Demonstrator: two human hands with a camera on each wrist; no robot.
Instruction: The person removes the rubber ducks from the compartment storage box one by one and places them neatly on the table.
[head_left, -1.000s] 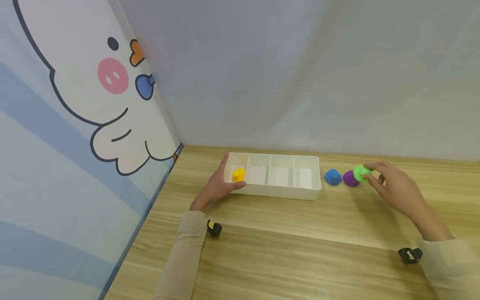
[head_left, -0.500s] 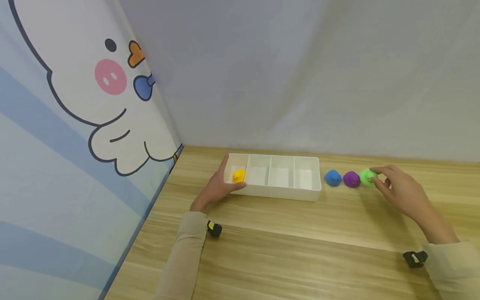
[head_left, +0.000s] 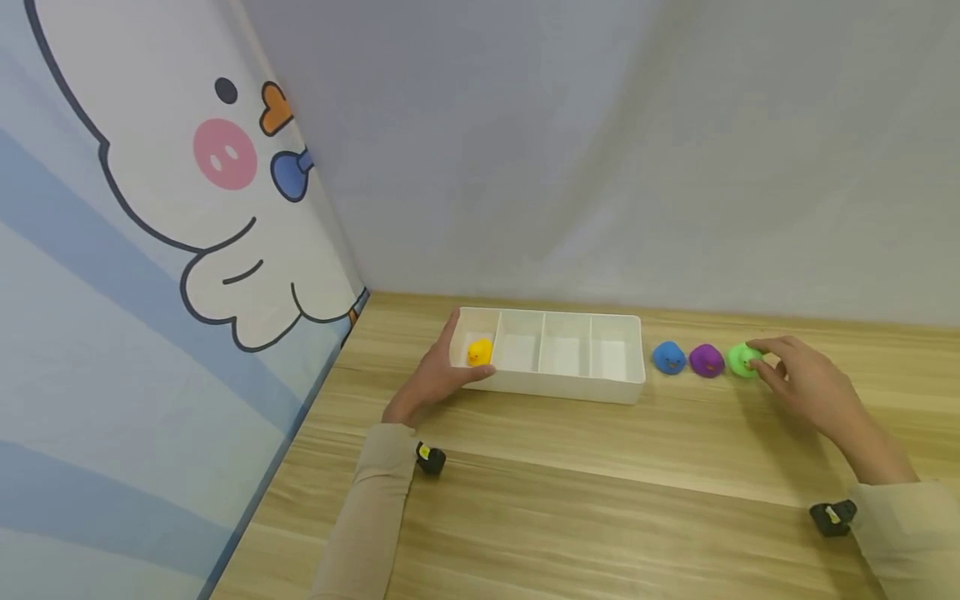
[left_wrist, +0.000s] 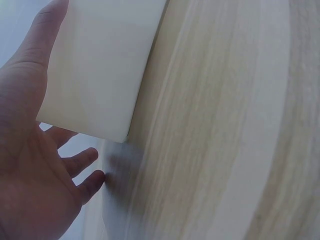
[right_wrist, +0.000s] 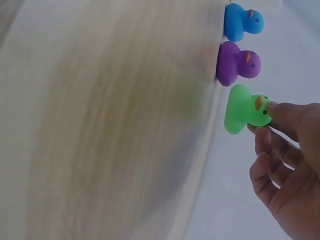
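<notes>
A yellow rubber duck (head_left: 480, 352) sits in the leftmost compartment of a white divided tray (head_left: 562, 388). My left hand (head_left: 438, 372) holds the tray's left end, thumb along the front wall and index finger at the back left corner. In the left wrist view, the other fingers (left_wrist: 82, 162) are spread beyond the tray's end wall. My right hand (head_left: 806, 383) pinches a green rubber duck (right_wrist: 239, 111) by its head between thumb and fingertips. A narrow gap shows under its base. Left of it stand a purple duck (head_left: 707, 361) and a blue duck (head_left: 669, 357).
The wooden table (head_left: 555, 500) meets a pale grey backdrop (head_left: 600, 167) behind the tray. A panel with a cartoon animal (head_left: 225, 154) stands along the left edge. The tray's other three compartments show bare floors.
My right hand has moved the green duck to the right and down, from overlapping the purple duck to beside it. The left hand and tray have stayed put.
</notes>
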